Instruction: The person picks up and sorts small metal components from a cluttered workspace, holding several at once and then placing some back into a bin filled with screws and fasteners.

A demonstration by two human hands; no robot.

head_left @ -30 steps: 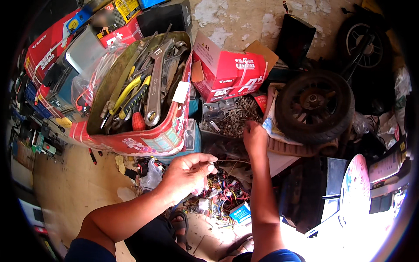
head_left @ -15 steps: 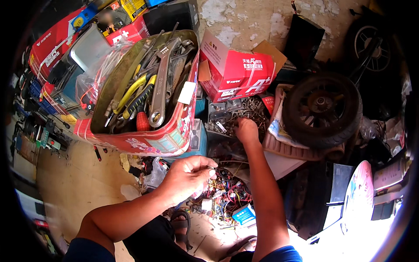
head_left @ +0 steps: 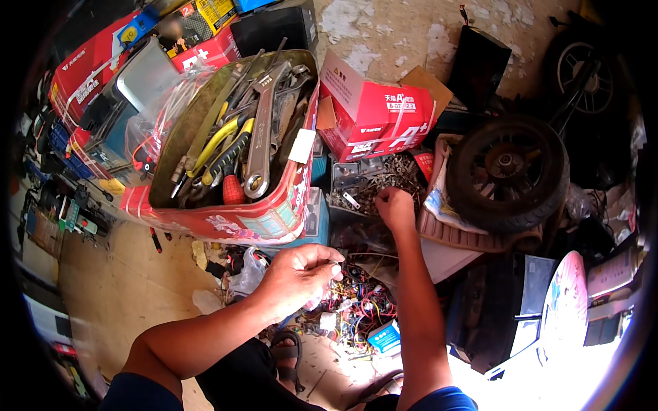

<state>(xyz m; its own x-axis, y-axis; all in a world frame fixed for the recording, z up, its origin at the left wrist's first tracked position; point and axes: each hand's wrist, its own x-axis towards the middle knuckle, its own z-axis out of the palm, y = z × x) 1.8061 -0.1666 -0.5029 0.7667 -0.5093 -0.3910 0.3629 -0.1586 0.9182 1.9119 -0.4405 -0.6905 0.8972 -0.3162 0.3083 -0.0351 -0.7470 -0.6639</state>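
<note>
– The tan floor (head_left: 123, 274) is crowded by a red tin (head_left: 219, 222) of tools (head_left: 260, 130), a red box (head_left: 391, 116) and loose wires (head_left: 363, 305). What has changed?

– The right hand (head_left: 397, 207) has been moved left over the bin (head_left: 356, 211) of small metal bits (head_left: 404, 171). So a new part of the pile is being reached, near a pale flat strip (head_left: 351, 200).

– Is anything held there?

– That can't be told. The fingers are bunched and their tips are hidden.

– And the left hand (head_left: 298, 277)?

– It has been kept nearer the body, finger and thumb pinched. A tiny dark bit (head_left: 336, 261) seems to be held.
</note>
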